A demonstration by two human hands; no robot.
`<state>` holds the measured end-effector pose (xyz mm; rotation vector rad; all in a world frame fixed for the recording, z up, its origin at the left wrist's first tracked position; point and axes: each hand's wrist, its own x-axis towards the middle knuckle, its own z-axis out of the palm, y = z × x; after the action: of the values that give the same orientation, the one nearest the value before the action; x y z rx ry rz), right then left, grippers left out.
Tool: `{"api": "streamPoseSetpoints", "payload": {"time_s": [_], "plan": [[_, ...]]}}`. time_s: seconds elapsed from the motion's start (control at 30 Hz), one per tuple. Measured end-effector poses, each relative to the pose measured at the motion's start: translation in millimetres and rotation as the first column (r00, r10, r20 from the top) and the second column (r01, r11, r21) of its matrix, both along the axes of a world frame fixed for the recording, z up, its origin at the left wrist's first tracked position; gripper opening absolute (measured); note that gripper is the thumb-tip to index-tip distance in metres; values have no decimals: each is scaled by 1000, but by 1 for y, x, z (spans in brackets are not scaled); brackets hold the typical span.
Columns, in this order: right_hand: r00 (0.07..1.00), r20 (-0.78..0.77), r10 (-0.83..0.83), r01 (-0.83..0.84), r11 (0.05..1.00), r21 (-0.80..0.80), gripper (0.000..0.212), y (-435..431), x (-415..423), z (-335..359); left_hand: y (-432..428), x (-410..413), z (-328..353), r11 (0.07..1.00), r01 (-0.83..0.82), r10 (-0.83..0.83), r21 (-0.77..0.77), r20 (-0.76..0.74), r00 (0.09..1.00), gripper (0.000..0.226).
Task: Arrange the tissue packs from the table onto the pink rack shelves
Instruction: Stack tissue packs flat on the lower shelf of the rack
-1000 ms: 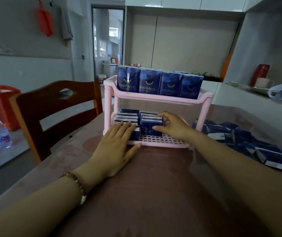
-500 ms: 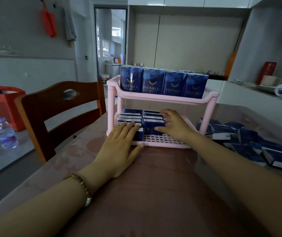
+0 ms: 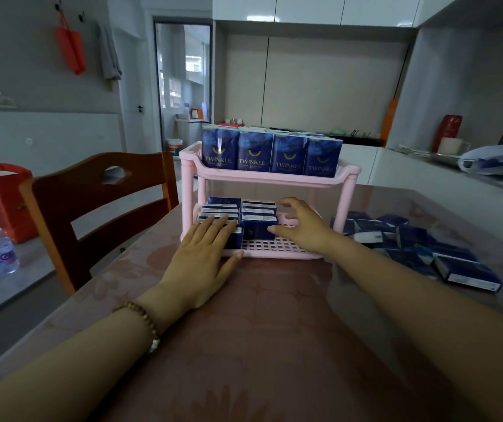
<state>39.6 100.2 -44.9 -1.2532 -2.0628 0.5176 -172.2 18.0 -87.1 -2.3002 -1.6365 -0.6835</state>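
**Squaring up the lower shelf, with the loose pile yet to go**

The fingers (image 3: pixel 215 226) of my left hand (image 3: pixel 201 260) lie straight and close together, flat on top of the left stack of tissue packs (image 3: pixel 258 228) on the lower shelf (image 3: pixel 274 245) of the pink rack (image 3: pixel 347 171). The thumb is stretched out along the shelf's front rim. The fingers (image 3: pixel 293 204) of my right hand (image 3: pixel 308 232) are spread in a loose claw just right of the second stack. The thumb tip touches the right edge of the front pack, the forefinger hovers by the rear ones, and nothing is pinched.

Both stacks fill the left part of the lower shelf, and bare pink grid shows to their right. On the rack's upper shelf a row of upright packs (image 3: pixel 271 153) spans the whole front. Just right of the rack, a loose pile (image 3: pixel 420 249) of packs lies scattered on the counter (image 3: pixel 274 345).

I judge this to be the tidying part of a placement: the left hand steadies one stack while the right nudges the other into line. The task looks well along but far from done. Next, my right hand should swing out to the pile right of the rack and take one pack by its edges. It should then slide it in low under the upper shelf and lay it beside the second stack. The left hand should hold the stacks so they do not topple.
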Motion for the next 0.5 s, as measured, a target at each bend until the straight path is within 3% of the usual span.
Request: {"api": "streamPoseSetpoints", "payload": {"time_s": [0.13, 0.27, 0.4, 0.5], "plan": [[996, 45, 77, -76, 997, -19, 53, -32, 18, 10, -7, 6, 9, 1000, 27, -27, -1, -52, 998, 82], [986, 99, 138, -132, 989, -62, 41, -75, 60, 22, -21, 31, 24, 991, 136, -136, -18, 7, 991, 79], [992, 117, 52, -41, 995, -94, 39, -103, 116, 22, -30, 76, 36, 957, 290, -290, -12, 31, 957, 70], [995, 73, -61, 70, 991, -117, 35, -115, 161, 22, -31, 117, 43, 920, 392, -385, -16, 151, 910, 52]]}}
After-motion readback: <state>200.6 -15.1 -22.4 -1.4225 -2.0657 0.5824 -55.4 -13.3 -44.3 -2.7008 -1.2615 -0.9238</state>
